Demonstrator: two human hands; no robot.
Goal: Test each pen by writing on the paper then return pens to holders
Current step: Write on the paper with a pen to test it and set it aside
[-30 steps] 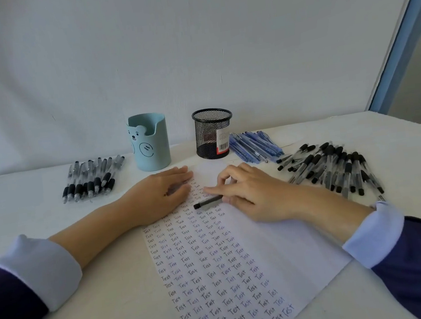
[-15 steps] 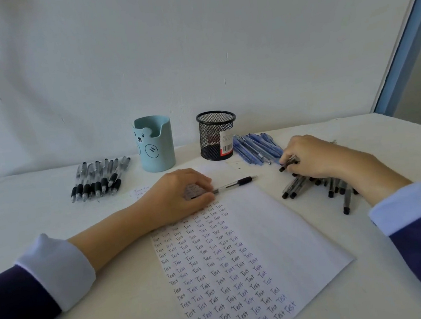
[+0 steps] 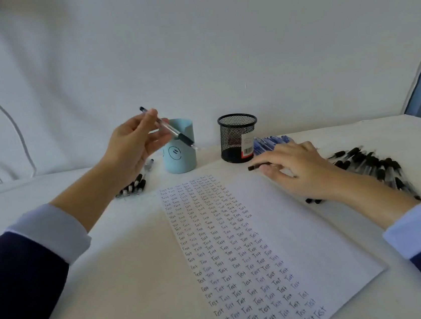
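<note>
The white cloth-covered bench (image 3: 114, 288) carries a white sheet of paper (image 3: 305, 240), its left half filled with rows of the handwritten word "Test". The left hand (image 3: 134, 147) is raised beside the pale blue bear-faced cup holder (image 3: 180, 160), its fingers (image 3: 151, 119) pinching a clear pen with black grip (image 3: 172, 131) that slants tip-down across the holder's rim. The right hand (image 3: 297, 170) lies low at the paper's far edge, fingers curled round a dark-ended pen (image 3: 257, 166) whose end pokes out to the left.

The pinch sits high on the slanted barrel, so I judge a release here could strike the rim and bounce the pen onto the bench, or nudge the light holder.

The black wire-mesh cup holder (image 3: 237, 140) stands just right of the blue one. A heap of black pens (image 3: 370, 164) crowds the right wrist and could roll if brushed; blue pens (image 3: 273, 141) lie behind the mesh holder, and a row of black-gripped pens (image 3: 133, 186) lies under the left forearm.
</note>
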